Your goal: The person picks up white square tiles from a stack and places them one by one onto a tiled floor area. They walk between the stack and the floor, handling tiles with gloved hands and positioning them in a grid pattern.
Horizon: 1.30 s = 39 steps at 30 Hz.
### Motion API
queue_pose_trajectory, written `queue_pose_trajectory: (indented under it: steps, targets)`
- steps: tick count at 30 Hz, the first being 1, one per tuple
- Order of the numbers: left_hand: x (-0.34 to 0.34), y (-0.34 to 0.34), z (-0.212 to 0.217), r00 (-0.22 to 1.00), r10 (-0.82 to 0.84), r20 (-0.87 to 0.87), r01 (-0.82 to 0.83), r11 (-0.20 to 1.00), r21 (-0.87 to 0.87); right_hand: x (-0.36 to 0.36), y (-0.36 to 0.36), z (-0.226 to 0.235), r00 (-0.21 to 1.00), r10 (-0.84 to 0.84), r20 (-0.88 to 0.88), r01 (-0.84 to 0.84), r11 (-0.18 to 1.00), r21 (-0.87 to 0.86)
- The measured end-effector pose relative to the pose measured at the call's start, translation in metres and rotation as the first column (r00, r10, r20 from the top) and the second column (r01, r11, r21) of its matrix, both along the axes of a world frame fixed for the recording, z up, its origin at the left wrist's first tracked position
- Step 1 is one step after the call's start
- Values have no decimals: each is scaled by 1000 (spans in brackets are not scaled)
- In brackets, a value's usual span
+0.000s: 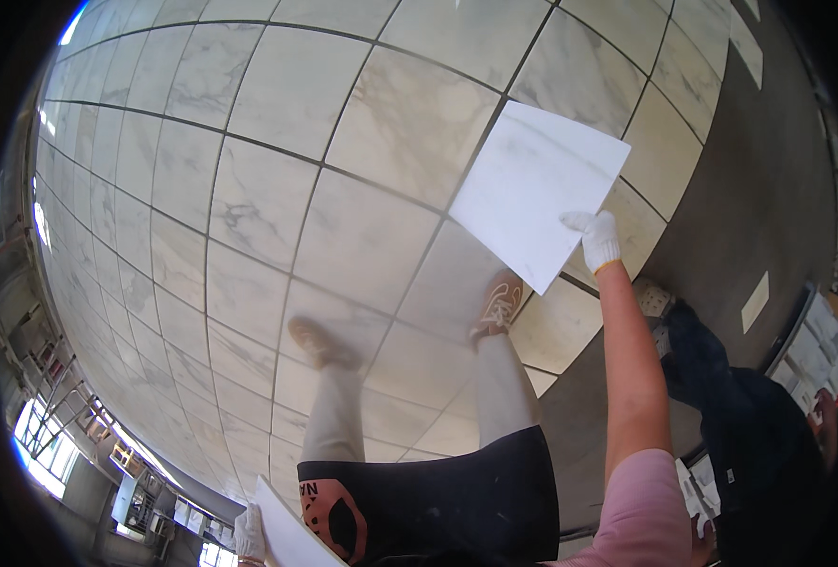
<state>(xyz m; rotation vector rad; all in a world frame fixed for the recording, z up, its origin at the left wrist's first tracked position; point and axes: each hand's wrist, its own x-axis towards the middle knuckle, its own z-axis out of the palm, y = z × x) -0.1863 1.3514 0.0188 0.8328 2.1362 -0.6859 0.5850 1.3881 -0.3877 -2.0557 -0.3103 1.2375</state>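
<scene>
My right hand, in a white knitted glove, grips a square white marble tile by its near right edge, thumb on the top face. The tile is held out over the laid marble tiles, partly covering them; faint grey veins show on it. At the lower left, my left hand, also gloved in white, is closed on the edge of a second white tile held close by my body. Its fingers are partly hidden behind that tile.
Veined tiles with dark joints spread across the floor under my shoes. Beyond their right edge lies bare grey floor with a small pale piece on it. A co-worker in dark clothes bends at the right, near several pale slabs.
</scene>
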Motion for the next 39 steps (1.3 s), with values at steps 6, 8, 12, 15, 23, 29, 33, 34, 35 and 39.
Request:
queue_pose_trajectory:
  steps: [6, 8, 12, 15, 23, 29, 33, 34, 35, 39]
  targets:
    - [21, 13, -4, 1000, -14, 4, 14, 999, -35, 3, 0, -9, 999, 36, 2, -36, 999, 3]
    - [31, 18, -6, 1000, -22, 12, 22, 999, -47, 5, -5, -12, 998, 60, 14, -60, 997, 37]
    - [46, 27, -9, 998, -66, -10, 65, 995, -71, 17, -22, -22, 998, 56, -38, -55, 998, 27]
    - [37, 24, -13, 997, -73, -12, 73, 997, -40, 30, -34, -42, 997, -39, -71, 38, 999, -11]
    - [-76, -36, -16, 988, -155, 8, 154, 988, 12, 66, -61, -138, 978, -138, -155, 76, 933, -351]
    - [-79, -24, -15, 986, -119, -118, 93, 973, -211, 72, -64, -176, 978, -186, -97, 122, 880, -458]
    - [-62, -19, -16, 993, -32, -116, 17, 992, -126, 77, -64, -189, 978, -168, -124, 80, 849, -522]
    - [-63, -22, -19, 990, -135, -39, 132, 989, -64, 79, -65, -193, 977, -169, -131, 75, 844, -532]
    - [-65, -28, -22, 969, -245, 27, 244, 970, 7, 82, -65, -197, 972, -183, -146, 82, 850, -520]
    - [-79, -36, -31, 978, -207, -29, 206, 978, -43, 87, -64, -209, 983, 132, -128, -182, 803, -567]
